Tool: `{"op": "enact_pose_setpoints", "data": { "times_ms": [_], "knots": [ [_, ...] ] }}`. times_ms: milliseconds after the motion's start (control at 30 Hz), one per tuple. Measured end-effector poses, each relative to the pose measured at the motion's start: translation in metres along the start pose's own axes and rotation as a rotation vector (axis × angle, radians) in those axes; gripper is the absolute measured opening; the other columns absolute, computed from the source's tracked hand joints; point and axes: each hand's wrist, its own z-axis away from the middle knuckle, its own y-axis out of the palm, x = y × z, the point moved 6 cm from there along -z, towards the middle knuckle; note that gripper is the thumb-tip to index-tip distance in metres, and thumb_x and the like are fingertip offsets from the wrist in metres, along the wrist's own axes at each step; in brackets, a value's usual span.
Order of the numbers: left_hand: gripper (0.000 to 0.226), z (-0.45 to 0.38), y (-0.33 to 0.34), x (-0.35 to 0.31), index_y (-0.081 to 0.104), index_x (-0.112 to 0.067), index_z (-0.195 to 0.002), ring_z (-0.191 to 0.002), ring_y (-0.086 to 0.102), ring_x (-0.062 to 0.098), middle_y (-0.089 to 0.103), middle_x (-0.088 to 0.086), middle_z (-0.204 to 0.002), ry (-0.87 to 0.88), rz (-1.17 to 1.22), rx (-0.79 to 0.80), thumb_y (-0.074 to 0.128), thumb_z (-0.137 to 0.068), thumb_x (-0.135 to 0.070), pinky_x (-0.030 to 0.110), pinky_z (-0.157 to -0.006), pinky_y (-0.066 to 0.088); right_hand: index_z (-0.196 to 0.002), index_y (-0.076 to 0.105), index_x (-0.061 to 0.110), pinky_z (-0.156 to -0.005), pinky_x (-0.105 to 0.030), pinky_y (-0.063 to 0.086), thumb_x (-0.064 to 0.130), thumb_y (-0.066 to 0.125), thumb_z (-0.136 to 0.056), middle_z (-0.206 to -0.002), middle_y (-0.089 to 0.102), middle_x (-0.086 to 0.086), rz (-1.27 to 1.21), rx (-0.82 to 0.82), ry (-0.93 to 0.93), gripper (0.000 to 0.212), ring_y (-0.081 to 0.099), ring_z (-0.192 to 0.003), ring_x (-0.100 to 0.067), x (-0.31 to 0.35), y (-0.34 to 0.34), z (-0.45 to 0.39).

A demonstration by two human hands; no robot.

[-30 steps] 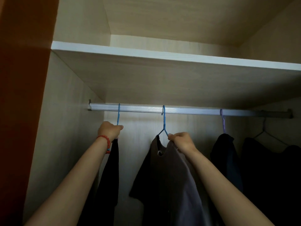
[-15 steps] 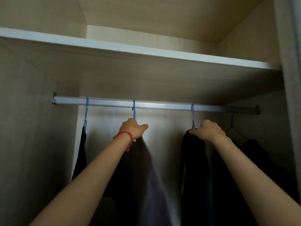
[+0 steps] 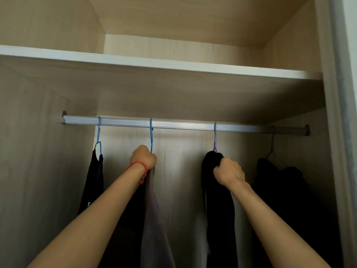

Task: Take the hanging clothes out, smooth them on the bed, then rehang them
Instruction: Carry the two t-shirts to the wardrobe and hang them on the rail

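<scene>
Inside the wardrobe a silver rail [image 3: 183, 126] carries several hangers with dark clothes. My left hand [image 3: 143, 157], with a red bead bracelet on the wrist, is closed around the base of the middle blue hanger [image 3: 151, 135], which holds a grey-purple garment [image 3: 154, 219]. My right hand [image 3: 229, 173] grips the shoulder of a black garment [image 3: 216, 200] hanging from a purple hanger [image 3: 215, 138]. A black garment [image 3: 92, 178] hangs on another blue hanger [image 3: 98, 134] at the far left. More dark clothes [image 3: 284, 190] hang on a black wire hanger at the right.
A white-edged shelf [image 3: 154, 63] runs above the rail. The wardrobe's left wall [image 3: 38, 151] and right frame [image 3: 340, 132] close in the hanging space. The back panel [image 3: 179, 161] shows between the garments.
My left hand left the far-left hanger and now grips the middle blue one. My right hand moved from the grey garment to the black garment on the purple hanger. The view shifted right.
</scene>
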Motion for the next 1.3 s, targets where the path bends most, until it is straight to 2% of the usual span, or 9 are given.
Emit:
{"op": "enact_pose_setpoints", "data": {
  "times_ms": [167,267,367,533,667,800,933,1067,1300],
  "knots": [
    [0.034,-0.004,0.007,0.003,0.04,-0.009,-0.055,-0.093,0.06,0.037,0.064,0.027,-0.103,0.026,0.035,-0.013,0.048,-0.088,-0.009,0.029,-0.068,0.039,-0.103,0.055,-0.002,-0.066,-0.031,0.039,0.008,0.046,-0.085,-0.102,0.061,-0.02,-0.032,-0.004,-0.074,0.022,0.059,-0.092,-0.038,0.015,0.014,-0.004],
    [0.03,-0.007,0.012,0.004,0.046,-0.007,-0.06,-0.082,0.057,0.03,0.064,0.025,-0.101,0.04,0.04,-0.008,0.049,-0.089,-0.01,0.028,-0.069,0.041,-0.087,0.049,0.001,-0.063,-0.03,0.04,0.006,0.046,-0.085,-0.085,0.052,-0.014,-0.076,0.013,-0.109,0.007,0.051,-0.075,-0.031,0.02,0.018,-0.003],
    [0.019,-0.008,0.018,0.002,0.059,0.004,-0.08,-0.08,0.056,0.028,0.064,0.025,-0.101,0.063,0.039,-0.009,0.049,-0.089,-0.009,0.028,-0.07,0.042,-0.082,0.047,0.004,-0.063,-0.029,0.037,0.007,0.045,-0.085,-0.082,0.047,-0.011,-0.085,0.012,-0.138,0.005,0.055,-0.081,-0.034,0.024,0.018,0.001],
    [0.022,-0.01,0.021,0.005,0.063,0.008,-0.084,-0.079,0.057,0.032,0.063,0.02,-0.084,0.075,0.048,-0.048,0.049,-0.086,-0.008,0.029,-0.066,0.04,-0.057,0.031,0.012,-0.061,-0.03,0.035,0.008,0.043,-0.085,-0.066,0.043,-0.006,-0.145,0.016,-0.099,0.031,0.047,-0.07,-0.03,0.019,0.022,-0.001],
    [0.032,-0.011,0.014,0.013,0.046,-0.003,-0.053,-0.07,0.051,0.028,0.046,0.009,-0.058,0.047,0.112,-0.079,0.049,-0.085,-0.006,0.028,-0.064,0.038,-0.057,0.031,0.012,-0.061,-0.03,0.036,0.01,0.043,-0.085,-0.062,0.04,-0.004,-0.206,-0.009,-0.027,0.031,0.047,-0.07,-0.031,0.004,0.021,-0.005],
    [0.036,-0.009,0.007,0.017,0.04,-0.006,-0.048,-0.066,0.048,0.027,0.044,0.008,-0.056,0.04,0.154,-0.098,0.047,-0.084,-0.002,0.028,-0.062,0.037,-0.055,0.032,0.011,-0.062,-0.029,0.034,0.017,0.043,-0.089,-0.065,0.043,-0.008,-0.201,-0.043,0.011,0.036,0.044,-0.067,-0.032,-0.008,0.012,-0.007],
    [0.039,-0.008,0.0,0.022,0.038,-0.007,-0.046,-0.057,0.043,0.022,0.042,0.007,-0.053,0.051,0.167,-0.113,0.047,-0.084,-0.001,0.027,-0.062,0.036,-0.056,0.034,0.01,-0.046,-0.026,0.028,0.013,0.044,-0.089,-0.062,0.041,-0.005,-0.188,-0.049,0.038,0.034,0.041,-0.054,-0.022,-0.015,0.01,-0.005],
    [0.041,-0.01,-0.003,0.027,0.039,-0.008,-0.045,-0.054,0.042,0.021,0.042,0.007,-0.053,0.039,0.184,-0.11,0.048,-0.085,-0.003,0.025,-0.059,0.036,-0.063,0.041,0.005,-0.062,-0.028,0.035,0.016,0.044,-0.089,-0.078,0.049,-0.012,-0.173,-0.053,0.053,0.028,0.046,-0.07,-0.03,-0.019,0.006,-0.003],
    [0.035,-0.007,-0.001,0.029,0.049,-0.004,-0.051,-0.078,0.059,0.037,0.057,0.019,-0.065,0.014,0.227,-0.093,0.049,-0.085,-0.004,0.029,-0.066,0.039,-0.07,0.05,0.001,-0.06,-0.028,0.035,0.02,0.047,-0.091,-0.079,0.053,-0.014,-0.186,-0.008,0.024,0.028,0.05,-0.072,-0.03,-0.025,0.004,-0.004]
  ]
}}
